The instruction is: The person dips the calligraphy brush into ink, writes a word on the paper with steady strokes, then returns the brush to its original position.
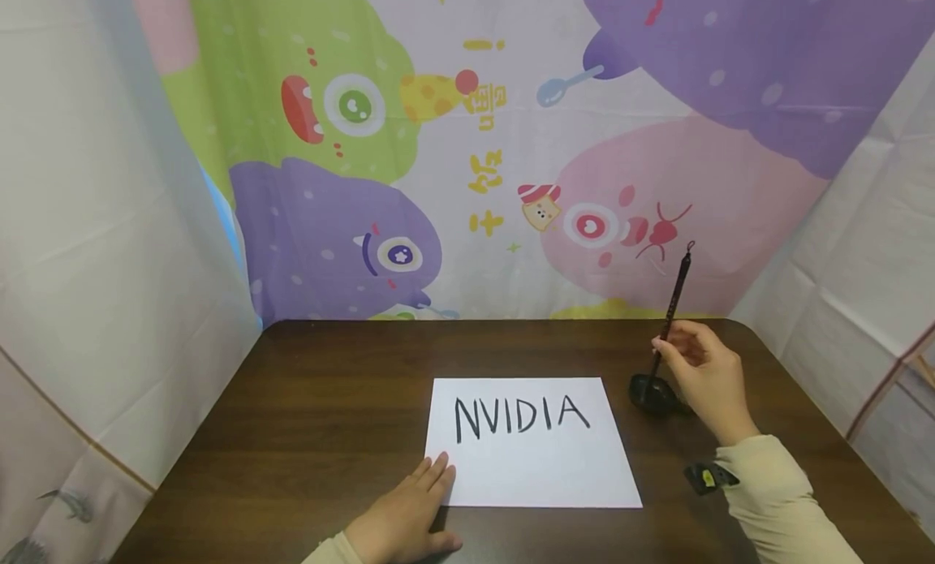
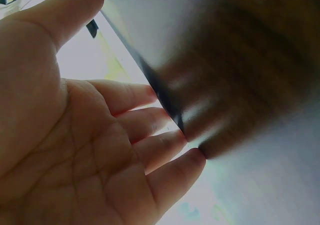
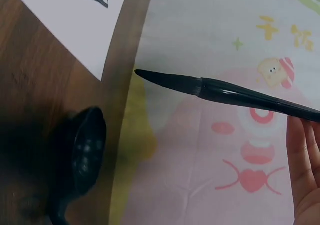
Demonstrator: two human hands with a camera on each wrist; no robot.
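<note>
White paper point(image 1: 540, 479) lies on the dark table, with black brushed letters reading NVIDIA across its upper half. My left hand point(image 1: 405, 503) rests at the sheet's lower left edge, its fingers extended; the left wrist view shows its palm point(image 2: 85, 150) and fingertips against the tabletop. To the right of the sheet, my right hand point(image 1: 704, 377) pinches the dark shaft of a writing brush point(image 1: 675, 292), upright and slightly tilted. Below it sits a small black dish point(image 1: 661, 398) with a handle. In the right wrist view the black brush tip point(image 3: 167, 81) shows apart from the dish point(image 3: 87, 155).
The brown table point(image 1: 321, 410) extends to the left of the paper. Behind it hangs a cartoon-printed curtain point(image 1: 453, 264), with white cloth point(image 1: 109, 182) at the left side and more at the right. A small black device point(image 1: 708, 477) is strapped to my right wrist.
</note>
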